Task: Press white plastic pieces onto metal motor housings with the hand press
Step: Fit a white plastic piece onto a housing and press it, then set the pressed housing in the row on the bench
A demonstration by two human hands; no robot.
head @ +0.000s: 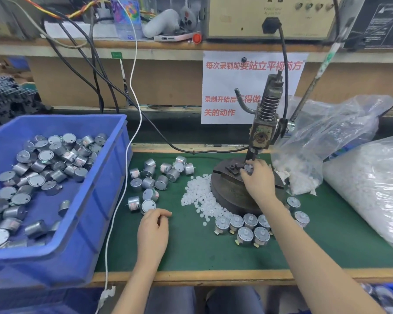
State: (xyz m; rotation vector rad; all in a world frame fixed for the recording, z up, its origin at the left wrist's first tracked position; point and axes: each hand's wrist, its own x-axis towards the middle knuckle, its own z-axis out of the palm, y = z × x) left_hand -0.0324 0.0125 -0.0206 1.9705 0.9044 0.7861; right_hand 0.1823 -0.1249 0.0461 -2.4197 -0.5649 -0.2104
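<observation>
Right hand [258,180] fingers curled round motor housing [247,169], seating it on round base [227,191] of hand press [262,123], directly beneath ram. Left hand [154,225] rests on green mat [202,252], fingers curled; contents cannot be determined. White plastic pieces [200,198] piled between both hands, against base edge

— Where is the left hand [154,225]?
— Low and close to the body, back of the hand up, on a bare forearm rising from the bottom edge. The fingers are curled in, thumb against forefinger (whether they pinch anything is too small to tell).
— And the right hand [258,179]?
— Farther forward, on a bare arm stretched diagonally from the lower right. Its fingertips curl round a motor housing [247,170], knuckles towards the camera.
</observation>
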